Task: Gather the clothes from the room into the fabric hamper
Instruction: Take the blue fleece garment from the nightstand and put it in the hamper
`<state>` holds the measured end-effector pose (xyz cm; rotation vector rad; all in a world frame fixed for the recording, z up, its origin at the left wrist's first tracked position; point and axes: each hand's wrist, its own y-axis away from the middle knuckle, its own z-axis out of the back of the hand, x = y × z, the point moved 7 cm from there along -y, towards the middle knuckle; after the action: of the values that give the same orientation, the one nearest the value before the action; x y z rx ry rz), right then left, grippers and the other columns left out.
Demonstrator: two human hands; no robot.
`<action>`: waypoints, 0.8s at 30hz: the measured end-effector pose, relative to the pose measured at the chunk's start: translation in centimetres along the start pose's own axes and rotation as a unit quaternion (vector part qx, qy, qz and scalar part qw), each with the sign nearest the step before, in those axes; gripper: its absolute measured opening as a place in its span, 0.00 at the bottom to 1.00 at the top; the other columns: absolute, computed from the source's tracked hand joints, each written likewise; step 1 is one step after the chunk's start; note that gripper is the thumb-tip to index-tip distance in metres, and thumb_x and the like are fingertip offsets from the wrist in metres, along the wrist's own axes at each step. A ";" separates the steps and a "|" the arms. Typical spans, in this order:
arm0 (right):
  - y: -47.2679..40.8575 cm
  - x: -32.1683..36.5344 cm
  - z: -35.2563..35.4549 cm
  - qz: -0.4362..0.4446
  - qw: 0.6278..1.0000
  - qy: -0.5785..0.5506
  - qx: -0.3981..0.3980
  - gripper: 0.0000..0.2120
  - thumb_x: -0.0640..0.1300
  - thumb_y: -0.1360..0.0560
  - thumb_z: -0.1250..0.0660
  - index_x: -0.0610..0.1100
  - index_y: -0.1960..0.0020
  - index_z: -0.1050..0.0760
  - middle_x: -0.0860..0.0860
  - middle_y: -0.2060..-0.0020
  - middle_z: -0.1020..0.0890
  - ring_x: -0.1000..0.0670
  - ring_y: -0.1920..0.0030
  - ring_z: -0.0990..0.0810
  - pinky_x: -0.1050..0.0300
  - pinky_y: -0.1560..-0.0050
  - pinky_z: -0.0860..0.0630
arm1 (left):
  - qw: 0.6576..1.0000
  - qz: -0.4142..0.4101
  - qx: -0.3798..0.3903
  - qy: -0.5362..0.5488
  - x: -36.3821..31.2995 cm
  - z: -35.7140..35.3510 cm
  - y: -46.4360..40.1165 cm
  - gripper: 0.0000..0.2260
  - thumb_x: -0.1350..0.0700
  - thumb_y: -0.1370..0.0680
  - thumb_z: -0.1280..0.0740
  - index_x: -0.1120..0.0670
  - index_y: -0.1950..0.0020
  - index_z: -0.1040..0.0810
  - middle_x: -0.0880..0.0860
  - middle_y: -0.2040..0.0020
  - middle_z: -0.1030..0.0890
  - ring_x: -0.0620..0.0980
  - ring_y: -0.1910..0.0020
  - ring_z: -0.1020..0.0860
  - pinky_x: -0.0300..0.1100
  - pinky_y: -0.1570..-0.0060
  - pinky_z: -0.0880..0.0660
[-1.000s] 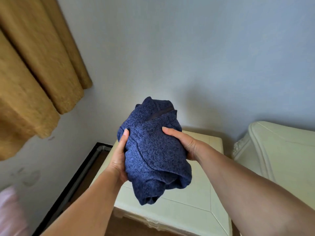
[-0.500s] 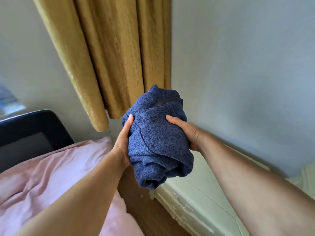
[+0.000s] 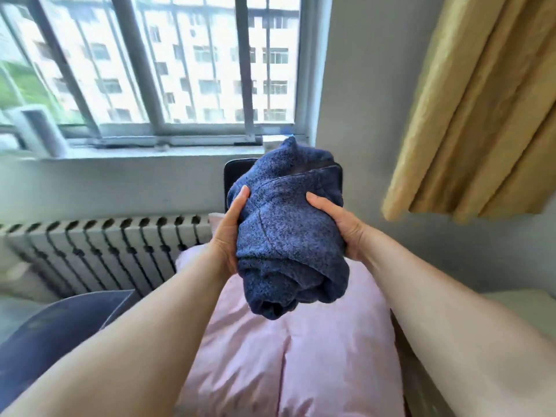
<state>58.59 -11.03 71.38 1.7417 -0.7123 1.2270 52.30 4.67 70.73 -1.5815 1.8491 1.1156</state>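
Bedroom by a barred window (image 3: 168,64), pale apartment blocks outside, ribbed radiator (image 3: 99,251) under the sill at nine o'clock. Blue knitted garment (image 3: 288,236) bundled up at centre, raised in the air over a pink pillow (image 3: 288,356) at six o'clock, touching nothing but the hands. Left hand (image 3: 230,233) flat against its left side, fingers hidden behind; right hand (image 3: 340,227) cupped on the right side, thumb across the front. Both closed on the cloth, pressing it between the palms.

Probably the carrying step: one piece gathered, not yet dropped. No fabric hamper anywhere in view, so next comes finding it, turning toward it and holding the bundle tight enough to stop the loose lower folds from slipping out.

Yellow curtain (image 3: 481,100) hanging at two o'clock, close to the right arm. Dark panel (image 3: 231,182) directly behind the garment at twelve o'clock, mostly hidden, possibly a headboard. Dark blue rounded shape (image 3: 60,332) at eight o'clock under the left forearm, too blurred to name. Bed itself straight ahead, likely to be stepped around.
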 end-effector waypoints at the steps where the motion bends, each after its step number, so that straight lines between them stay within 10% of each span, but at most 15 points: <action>1: -1.2 -0.6 -4.5 -0.007 1.000 0.003 0.027 0.32 0.61 0.37 0.27 0.45 0.38 0.22 0.45 0.46 0.14 0.45 0.47 0.15 0.53 0.49 0.20 | 1.000 -0.011 -0.019 0.004 -1.9 3.7 1.8 0.28 0.34 0.25 0.39 0.56 0.53 0.11 0.60 0.52 0.12 0.58 0.56 0.13 0.53 0.56 0.15; 13: -9.6 -8.6 -40.2 -0.042 0.983 0.012 0.181 0.38 0.62 0.44 0.20 0.45 0.39 0.20 0.45 0.47 0.13 0.43 0.46 0.15 0.47 0.40 0.21 | 0.980 -0.084 -0.179 0.031 -14.3 34.2 17.4 0.28 0.37 0.21 0.41 0.55 0.58 0.11 0.58 0.57 0.12 0.56 0.60 0.13 0.49 0.59 0.16; 19: -14.9 -12.6 -51.5 -0.066 0.973 0.012 0.221 0.42 0.63 0.47 0.19 0.46 0.38 0.21 0.44 0.45 0.14 0.41 0.45 0.15 0.42 0.37 0.23 | 0.957 -0.121 -0.263 0.030 -18.0 46.0 19.7 0.29 0.39 0.22 0.38 0.57 0.29 0.24 0.61 0.42 0.16 0.59 0.47 0.17 0.52 0.43 0.20; 24: -20.9 -17.5 -58.8 -0.093 0.966 0.006 0.243 0.43 0.62 0.48 0.18 0.47 0.36 0.22 0.43 0.44 0.15 0.40 0.43 0.16 0.40 0.36 0.24 | 0.929 -0.124 -0.347 0.016 -19.3 56.6 19.1 0.29 0.38 0.25 0.33 0.57 0.32 0.21 0.62 0.41 0.16 0.61 0.45 0.17 0.55 0.43 0.20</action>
<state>43.76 50.23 56.51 2.1370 -0.2354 1.3534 29.61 62.08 59.11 -2.1399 1.2650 1.7385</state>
